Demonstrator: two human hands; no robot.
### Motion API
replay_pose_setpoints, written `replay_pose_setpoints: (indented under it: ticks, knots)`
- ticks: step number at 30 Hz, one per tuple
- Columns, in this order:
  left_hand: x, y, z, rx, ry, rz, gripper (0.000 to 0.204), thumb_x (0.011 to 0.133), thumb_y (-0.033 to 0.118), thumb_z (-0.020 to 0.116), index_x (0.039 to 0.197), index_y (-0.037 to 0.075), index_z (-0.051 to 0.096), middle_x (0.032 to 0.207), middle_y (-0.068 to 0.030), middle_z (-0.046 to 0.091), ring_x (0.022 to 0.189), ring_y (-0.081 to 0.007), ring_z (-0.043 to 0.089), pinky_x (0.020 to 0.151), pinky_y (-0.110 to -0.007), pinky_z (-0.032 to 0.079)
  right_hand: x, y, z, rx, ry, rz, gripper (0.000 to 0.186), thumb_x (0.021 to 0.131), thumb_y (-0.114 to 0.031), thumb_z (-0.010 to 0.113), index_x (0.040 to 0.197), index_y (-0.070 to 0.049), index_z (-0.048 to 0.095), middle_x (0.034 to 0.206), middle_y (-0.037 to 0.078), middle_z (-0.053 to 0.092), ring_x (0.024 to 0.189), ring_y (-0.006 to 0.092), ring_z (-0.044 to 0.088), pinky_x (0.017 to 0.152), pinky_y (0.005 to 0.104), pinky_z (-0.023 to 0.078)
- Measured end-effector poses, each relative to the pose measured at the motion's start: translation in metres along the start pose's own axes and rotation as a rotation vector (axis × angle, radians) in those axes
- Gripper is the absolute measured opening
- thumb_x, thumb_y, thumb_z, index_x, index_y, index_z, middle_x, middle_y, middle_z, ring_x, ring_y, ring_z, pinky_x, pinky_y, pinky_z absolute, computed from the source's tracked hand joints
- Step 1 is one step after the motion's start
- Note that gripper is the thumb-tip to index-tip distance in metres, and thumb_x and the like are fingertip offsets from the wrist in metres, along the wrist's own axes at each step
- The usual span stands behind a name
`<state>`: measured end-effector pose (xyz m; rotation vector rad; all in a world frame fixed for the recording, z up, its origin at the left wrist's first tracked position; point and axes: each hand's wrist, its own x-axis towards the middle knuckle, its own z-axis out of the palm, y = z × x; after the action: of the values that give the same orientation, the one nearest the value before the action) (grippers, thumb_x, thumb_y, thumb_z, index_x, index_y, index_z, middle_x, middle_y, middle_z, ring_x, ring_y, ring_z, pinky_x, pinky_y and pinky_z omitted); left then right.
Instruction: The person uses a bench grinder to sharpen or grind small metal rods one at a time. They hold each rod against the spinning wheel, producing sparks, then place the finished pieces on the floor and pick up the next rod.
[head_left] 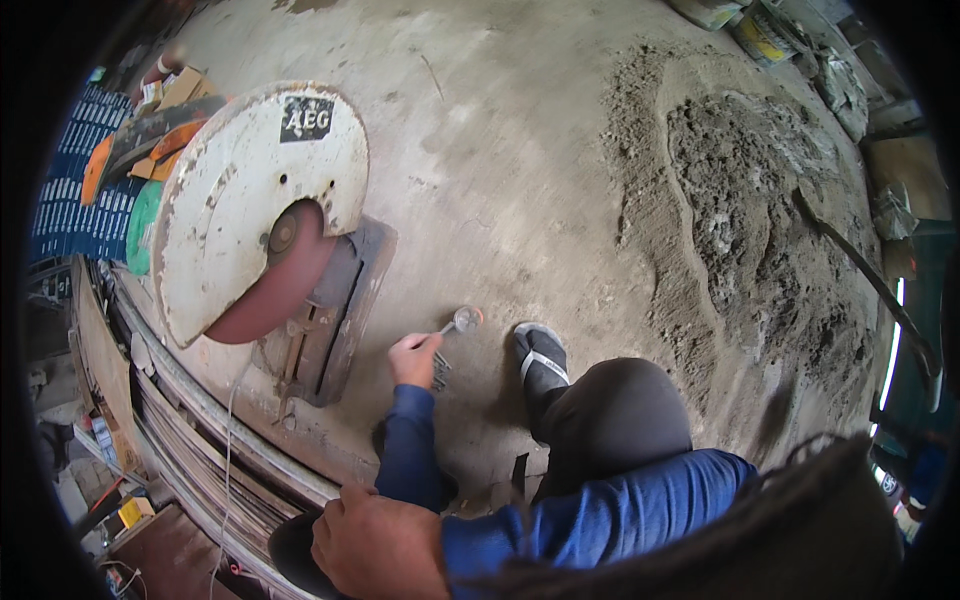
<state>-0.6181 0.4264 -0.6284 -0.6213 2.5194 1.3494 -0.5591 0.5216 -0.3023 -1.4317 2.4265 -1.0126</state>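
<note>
My left hand (414, 359) reaches low over the concrete floor and pinches the end of a thin, light-coloured tool (449, 327). The tool's far end meets a small round dish (467, 319) with an orange-brown edge; its tip is too small to make out. Just below the hand lie several thin grey metal pieces (441, 372). My right hand (378, 546) rests by my dark-clothed left knee, fingers curled in and fingertips hidden. Left of my left hand stands a cut-off saw (255, 215) with a worn white guard, a reddish-brown disc and a metal base.
Long pipes and bars (200, 430) lie along the left, with a pale cable (230, 450) across them. Blue stacked boxes (85, 190) stand behind the saw. A heap of grey sand or mortar (740, 220) spreads at right, with a dark-handled tool (870, 270) over it. My foot (541, 360) is beside the dish.
</note>
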Motion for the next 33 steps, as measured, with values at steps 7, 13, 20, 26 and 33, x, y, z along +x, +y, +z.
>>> replay_pose_setpoints:
  ticks: [7, 13, 20, 26, 33]
  knots:
    - [-0.042, -0.090, 0.043, -0.070, 0.106, -0.320, 0.032, 0.080, 0.028, 0.075, 0.091, -0.002, 0.073, 0.079, -0.0108, 0.071, 0.073, -0.0192, 0.066, 0.070, -0.033, 0.050, -0.005, -0.008, 0.000, -0.024, -0.013, -0.024, 0.014, 0.072, -0.019, 0.062, 0.078, -0.006, 0.066, 0.075, 0.005, 0.062, 0.072, 0.0215, 0.062, 0.065, 0.0325, 0.048]
    - [-0.049, -0.098, 0.061, 0.121, 0.151, -0.207, 0.022, 0.083, 0.024, 0.070, 0.087, 0.003, 0.072, 0.082, -0.0153, 0.069, 0.076, -0.0321, 0.066, 0.072, -0.039, 0.051, -0.006, -0.003, -0.006, -0.035, -0.018, -0.019, 0.014, 0.072, -0.019, 0.062, 0.077, -0.006, 0.066, 0.074, 0.005, 0.062, 0.072, 0.0215, 0.062, 0.065, 0.0325, 0.047]
    - [-0.017, -0.061, 0.023, 0.606, -0.007, 0.298, 0.009, 0.086, 0.016, 0.062, 0.092, 0.014, 0.067, 0.100, -0.0091, 0.055, 0.099, -0.0275, 0.059, 0.078, -0.043, 0.050, -0.005, 0.005, -0.014, -0.042, -0.019, -0.004, 0.015, 0.072, -0.019, 0.061, 0.077, -0.006, 0.067, 0.074, 0.005, 0.062, 0.072, 0.0214, 0.062, 0.064, 0.0325, 0.047]
    - [0.014, -0.059, 0.012, 0.943, -0.258, 0.563, 0.012, 0.088, 0.015, 0.053, 0.088, 0.015, 0.066, 0.103, -0.0080, 0.053, 0.101, -0.0275, 0.056, 0.079, -0.043, 0.050, -0.002, 0.009, -0.019, -0.049, -0.022, 0.008, 0.015, 0.072, -0.019, 0.061, 0.077, -0.006, 0.067, 0.074, 0.005, 0.062, 0.071, 0.0214, 0.061, 0.064, 0.0325, 0.047]
    - [0.020, -0.055, 0.013, 1.049, -0.336, 0.599, 0.012, 0.088, 0.016, 0.054, 0.089, 0.015, 0.066, 0.108, -0.0071, 0.053, 0.109, -0.0261, 0.052, 0.087, -0.042, 0.046, 0.000, 0.009, -0.024, -0.073, -0.030, 0.013, 0.015, 0.071, -0.019, 0.061, 0.076, -0.007, 0.067, 0.073, 0.005, 0.062, 0.071, 0.0213, 0.061, 0.064, 0.0325, 0.047]
